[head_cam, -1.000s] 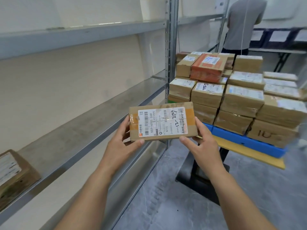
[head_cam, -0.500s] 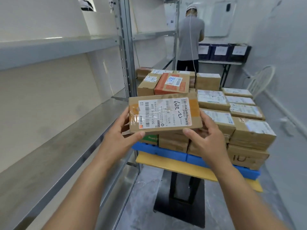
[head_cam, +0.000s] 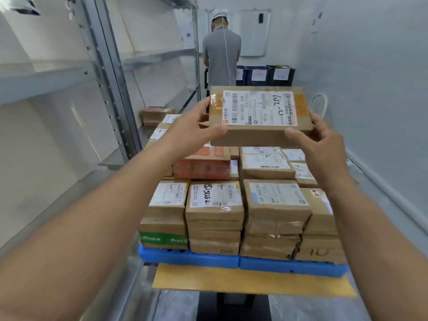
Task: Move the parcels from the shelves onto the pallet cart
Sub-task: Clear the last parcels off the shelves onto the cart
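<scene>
- Grey metal shelves (head_cam: 46, 82) run down the left of the frame; motion blur softens them.
- One brown shelf parcel (head_cam: 155, 113) lies left of centre, partly hidden behind the stack.
- The left grip (head_cam: 192, 130) grasps the held parcel's near left corner, thumb on its front edge.
- The blue pallet (head_cam: 190, 257) on the yellow cart deck (head_cam: 231, 283) is packed with stacked parcels (head_cam: 215, 205); the lower layers are mostly hidden.
- The held parcel (head_cam: 259, 117) is flat, label up, in the air above that stack at upper centre.
- A person (head_cam: 222, 56) stands behind it, back turned, beside dark bins (head_cam: 261, 75) whose contents cannot be seen.
- The right grip (head_cam: 322, 140) grasps the parcel's right end.
</scene>
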`<state>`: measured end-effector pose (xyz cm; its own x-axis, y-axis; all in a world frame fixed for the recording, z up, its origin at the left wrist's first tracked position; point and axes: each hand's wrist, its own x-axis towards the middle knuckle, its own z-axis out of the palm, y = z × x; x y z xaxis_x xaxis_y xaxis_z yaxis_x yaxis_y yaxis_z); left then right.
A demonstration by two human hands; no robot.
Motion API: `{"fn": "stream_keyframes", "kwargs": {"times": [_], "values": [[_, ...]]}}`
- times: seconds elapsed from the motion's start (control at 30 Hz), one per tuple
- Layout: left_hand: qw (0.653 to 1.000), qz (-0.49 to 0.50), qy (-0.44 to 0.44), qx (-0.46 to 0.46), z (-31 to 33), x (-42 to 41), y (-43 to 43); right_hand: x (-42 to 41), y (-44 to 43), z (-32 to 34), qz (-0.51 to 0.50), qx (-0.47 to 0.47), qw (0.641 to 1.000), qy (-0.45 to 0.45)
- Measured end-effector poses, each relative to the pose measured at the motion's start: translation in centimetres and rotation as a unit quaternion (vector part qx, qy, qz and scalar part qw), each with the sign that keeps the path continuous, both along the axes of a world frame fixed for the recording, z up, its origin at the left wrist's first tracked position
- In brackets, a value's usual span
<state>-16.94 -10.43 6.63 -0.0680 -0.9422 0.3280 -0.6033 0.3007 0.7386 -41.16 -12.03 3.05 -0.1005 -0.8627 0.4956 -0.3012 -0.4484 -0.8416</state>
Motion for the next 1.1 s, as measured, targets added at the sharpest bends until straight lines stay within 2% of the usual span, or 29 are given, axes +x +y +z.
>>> {"fn": "stream_keyframes", "kwargs": {"times": [0.4, 0.7, 0.9, 1.1], "values": [[0.996, -0.015, -0.028, 0.084, -1.3, -3.4, -13.9, -3.7, -12.5, -2.3, -0.025, 0.073, 0.997, 0.003], [0.977, 0.022, -0.146, 0.155, -3.7, -4.6, -19.1, -4.3, -17.2, -5.3, -0.039, 0.149, 0.988, 0.029], [0.969, 0.037, -0.204, 0.132, -4.9, -4.9, -19.9, -3.8, -18.0, -7.0, -0.038, 0.187, 0.979, 0.071], [0.959, 0.045, -0.257, 0.113, -5.2, -5.2, -19.9, -3.6, -18.5, -7.2, -0.037, 0.183, 0.978, 0.088]]}}
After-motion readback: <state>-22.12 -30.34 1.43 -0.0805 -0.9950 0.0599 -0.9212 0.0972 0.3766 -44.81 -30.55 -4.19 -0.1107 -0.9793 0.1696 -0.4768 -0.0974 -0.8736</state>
